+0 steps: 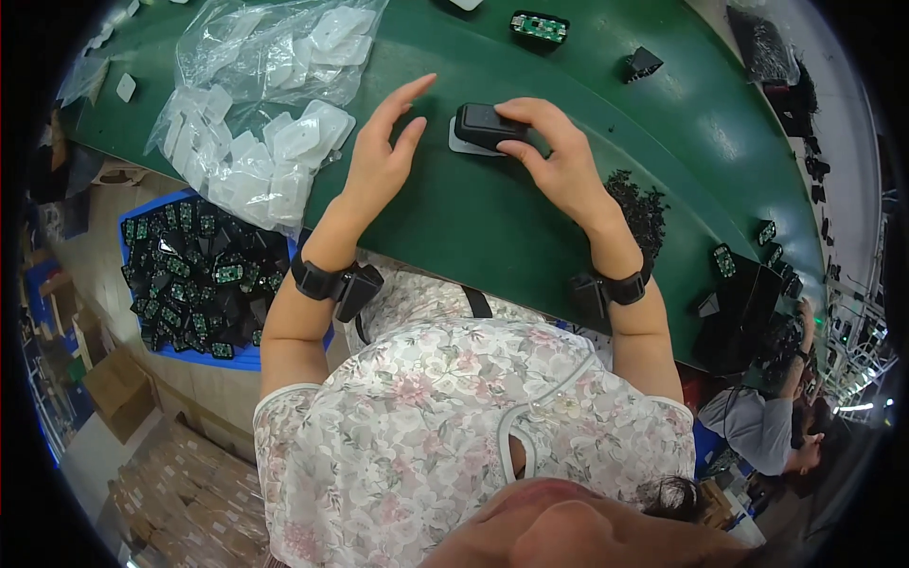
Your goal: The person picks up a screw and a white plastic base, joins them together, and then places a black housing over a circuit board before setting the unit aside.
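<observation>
My right hand (554, 151) grips a black plastic housing (481, 124) between thumb and fingers. Under the housing, a white rounded plate (462, 143) sticks out along its left and near edges on the green table. My left hand (383, 147) is held to the left of the housing, fingers and thumb apart, with nothing in it. Beside that hand lie several white plastic plates (317, 133), some of them in a clear plastic bag (213, 57). Near my right forearm is a pile of small black parts (636, 213).
A blue bin (204, 362) full of black housings with green circuit boards stands below the table's left edge. A housing with a circuit board (540, 27) and a black part (643, 63) lie farther back. A black box (739, 317) is at right, near another person (757, 426).
</observation>
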The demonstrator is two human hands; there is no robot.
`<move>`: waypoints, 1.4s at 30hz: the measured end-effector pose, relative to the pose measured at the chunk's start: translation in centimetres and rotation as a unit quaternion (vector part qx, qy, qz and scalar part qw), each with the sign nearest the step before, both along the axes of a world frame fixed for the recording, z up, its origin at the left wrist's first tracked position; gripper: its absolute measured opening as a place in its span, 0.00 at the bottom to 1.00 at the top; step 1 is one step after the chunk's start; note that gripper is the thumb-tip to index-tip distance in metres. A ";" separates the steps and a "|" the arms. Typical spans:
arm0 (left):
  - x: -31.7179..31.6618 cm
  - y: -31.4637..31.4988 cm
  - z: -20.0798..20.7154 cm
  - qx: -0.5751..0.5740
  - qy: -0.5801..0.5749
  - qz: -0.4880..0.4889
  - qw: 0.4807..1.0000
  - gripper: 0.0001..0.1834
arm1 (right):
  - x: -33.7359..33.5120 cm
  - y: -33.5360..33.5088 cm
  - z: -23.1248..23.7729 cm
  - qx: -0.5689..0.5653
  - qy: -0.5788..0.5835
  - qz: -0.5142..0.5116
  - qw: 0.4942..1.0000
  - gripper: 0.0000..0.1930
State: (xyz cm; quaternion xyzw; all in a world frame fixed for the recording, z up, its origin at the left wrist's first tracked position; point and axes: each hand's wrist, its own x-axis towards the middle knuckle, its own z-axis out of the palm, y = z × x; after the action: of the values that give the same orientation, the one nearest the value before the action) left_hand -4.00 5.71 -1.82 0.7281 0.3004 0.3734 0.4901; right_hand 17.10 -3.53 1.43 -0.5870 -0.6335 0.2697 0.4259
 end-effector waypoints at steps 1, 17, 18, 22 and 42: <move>-0.2 -0.4 0.0 0.009 0.017 0.009 1.000 0.24 | -0.1 0.3 0.0 0.025 -0.084 0.020 0.996 0.19; -0.8 -2.3 0.5 0.340 0.246 -0.069 0.905 0.25 | -1.8 -1.2 0.2 0.095 -0.351 0.033 0.931 0.21; -0.7 -3.0 0.7 0.338 0.243 -0.071 0.907 0.25 | -1.8 -1.8 0.4 0.091 -0.353 0.032 0.931 0.21; 0.8 -4.1 0.1 0.380 0.231 -0.019 0.896 0.26 | -1.3 -1.4 0.8 0.073 -0.317 0.036 0.945 0.19; 3.4 -0.8 2.9 0.039 0.116 -0.041 0.992 0.16 | 2.4 0.8 1.7 -0.098 0.067 0.062 0.991 0.20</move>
State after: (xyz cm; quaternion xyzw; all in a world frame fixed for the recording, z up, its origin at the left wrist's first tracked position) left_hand -0.56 4.93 1.05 0.7967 0.3107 0.2776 0.4379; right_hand 19.53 -2.69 3.16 -0.5661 -0.6096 0.3948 0.3900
